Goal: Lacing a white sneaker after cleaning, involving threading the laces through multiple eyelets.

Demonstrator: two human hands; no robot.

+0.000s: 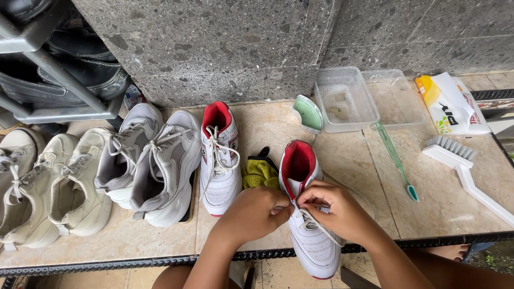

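A white sneaker with a red lining (308,214) lies on the tiled floor, toe toward me. My left hand (256,212) and my right hand (333,206) both pinch its white lace (310,220) at the upper eyelets. The matching white and red sneaker (219,160) stands laced to the left. A yellow-green cloth (259,172) lies crumpled between the two shoes.
Two grey sneakers (155,160) and beige sneakers (53,182) line up at left under a shoe rack (53,69). Behind are a clear plastic tub (345,99), its lid (396,99), a green soap dish (308,113), a green toothbrush (397,160), a white scrub brush (460,166) and a detergent pouch (450,104).
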